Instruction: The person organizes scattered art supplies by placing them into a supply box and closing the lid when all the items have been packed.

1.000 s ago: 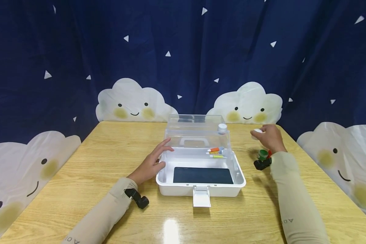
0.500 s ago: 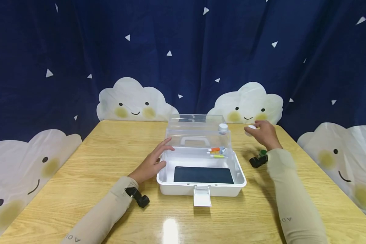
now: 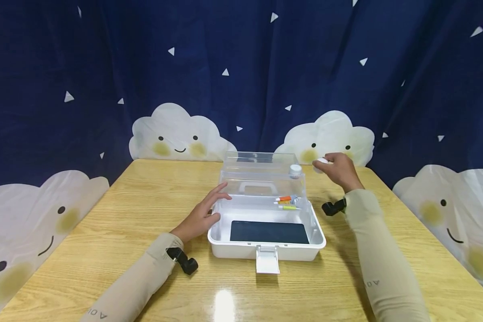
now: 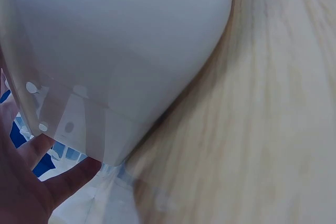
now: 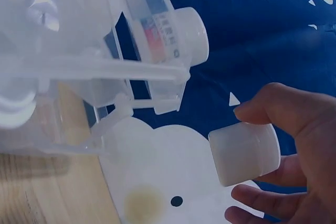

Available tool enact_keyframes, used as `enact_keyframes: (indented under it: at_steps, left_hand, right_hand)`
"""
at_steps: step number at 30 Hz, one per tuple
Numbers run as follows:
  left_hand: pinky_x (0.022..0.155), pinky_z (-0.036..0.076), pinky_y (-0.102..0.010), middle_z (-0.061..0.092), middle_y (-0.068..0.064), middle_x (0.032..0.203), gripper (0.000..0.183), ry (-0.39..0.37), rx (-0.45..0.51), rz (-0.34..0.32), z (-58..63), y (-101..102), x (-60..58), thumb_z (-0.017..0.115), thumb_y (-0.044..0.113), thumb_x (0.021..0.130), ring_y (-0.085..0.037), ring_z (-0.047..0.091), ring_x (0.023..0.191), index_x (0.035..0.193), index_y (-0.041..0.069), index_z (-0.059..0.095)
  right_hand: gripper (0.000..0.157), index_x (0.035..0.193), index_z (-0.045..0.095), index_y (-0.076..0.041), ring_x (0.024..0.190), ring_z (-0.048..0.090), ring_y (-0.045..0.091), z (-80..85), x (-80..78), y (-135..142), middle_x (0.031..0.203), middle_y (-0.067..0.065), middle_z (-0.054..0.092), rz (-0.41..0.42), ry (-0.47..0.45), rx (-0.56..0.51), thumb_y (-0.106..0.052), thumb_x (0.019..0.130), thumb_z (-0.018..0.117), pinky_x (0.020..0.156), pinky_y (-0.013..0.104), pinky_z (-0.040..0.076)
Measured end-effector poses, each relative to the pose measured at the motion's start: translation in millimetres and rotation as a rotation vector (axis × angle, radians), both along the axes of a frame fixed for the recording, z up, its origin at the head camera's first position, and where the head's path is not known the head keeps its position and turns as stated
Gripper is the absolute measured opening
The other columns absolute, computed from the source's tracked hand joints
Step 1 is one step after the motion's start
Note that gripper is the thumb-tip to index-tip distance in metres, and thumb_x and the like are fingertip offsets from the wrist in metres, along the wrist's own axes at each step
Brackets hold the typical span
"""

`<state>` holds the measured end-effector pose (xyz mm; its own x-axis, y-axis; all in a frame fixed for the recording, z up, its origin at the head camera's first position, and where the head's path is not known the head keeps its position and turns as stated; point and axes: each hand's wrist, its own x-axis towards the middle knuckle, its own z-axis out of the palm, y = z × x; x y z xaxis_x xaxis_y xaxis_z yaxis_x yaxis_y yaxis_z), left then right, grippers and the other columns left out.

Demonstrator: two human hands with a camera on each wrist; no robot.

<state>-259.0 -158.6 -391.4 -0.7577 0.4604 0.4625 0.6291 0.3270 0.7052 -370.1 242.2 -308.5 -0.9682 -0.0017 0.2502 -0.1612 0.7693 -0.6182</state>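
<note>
Right grip pinches the white jar; pass clear of the lid. Left grip, fingers spread, unclasped: steady the box.

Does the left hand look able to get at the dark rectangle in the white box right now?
Probably yes: the left hand is at the side of the white box, the clear lid stands open, and nothing seems to cover the dark rectangle.
</note>
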Motion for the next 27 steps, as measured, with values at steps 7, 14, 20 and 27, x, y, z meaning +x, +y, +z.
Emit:
enact_keyframes:
  at_steps: [7, 14, 20, 27]
  left_hand:
    - [0.099, 0.036, -0.057, 0.018, -0.008, 0.16, 0.047, 0.006, -0.001, -0.001, -1.0, 0.0, -1.8, 0.047, -0.013, 0.085, -0.031, 0.015, 0.146, 0.129, 0.002, 0.05]
    - [0.102, 0.032, -0.06, 0.018, -0.013, 0.159, 0.047, -0.003, -0.003, -0.001, -0.4, 0.4, -0.7, 0.047, -0.014, 0.085, -0.034, 0.015, 0.145, 0.129, 0.002, 0.05]
    - [0.101, 0.033, -0.061, 0.018, -0.014, 0.159, 0.047, 0.004, 0.001, -0.005, 0.5, 0.7, 0.4, 0.047, -0.014, 0.084, -0.036, 0.016, 0.145, 0.128, 0.001, 0.05]
    - [0.102, 0.032, -0.061, 0.018, -0.012, 0.159, 0.046, 0.01, 0.001, -0.008, 0.8, 0.5, 1.2, 0.047, -0.015, 0.084, -0.037, 0.016, 0.145, 0.128, 0.0, 0.05]
  right_hand:
    - [0.047, 0.093, 0.066, 0.001, 0.09, 0.051, 0.028, 5.4, -1.4, -8.4, 0.103, 0.014, 0.06, 0.018, 0.017, -0.032, -0.046, 0.087, 0.064, 0.07, 0.039, 0.043]
    - [0.044, 0.088, 0.066, 0.001, 0.081, 0.048, 0.025, 10.6, -8.4, -18.5, 0.091, 0.013, 0.058, 0.021, 0.034, -0.024, -0.043, 0.086, 0.065, 0.064, 0.034, 0.039]
    - [0.045, 0.096, 0.069, 0.0, 0.086, 0.048, 0.024, 16.9, -11.4, -29.1, 0.096, 0.01, 0.059, 0.035, -0.005, -0.026, -0.044, 0.086, 0.065, 0.068, 0.034, 0.04]
    - [0.047, 0.097, 0.067, 0.002, 0.087, 0.049, 0.026, 18.3, -19.0, -42.5, 0.093, 0.012, 0.058, 0.059, -0.021, -0.015, -0.043, 0.086, 0.065, 0.071, 0.037, 0.041]
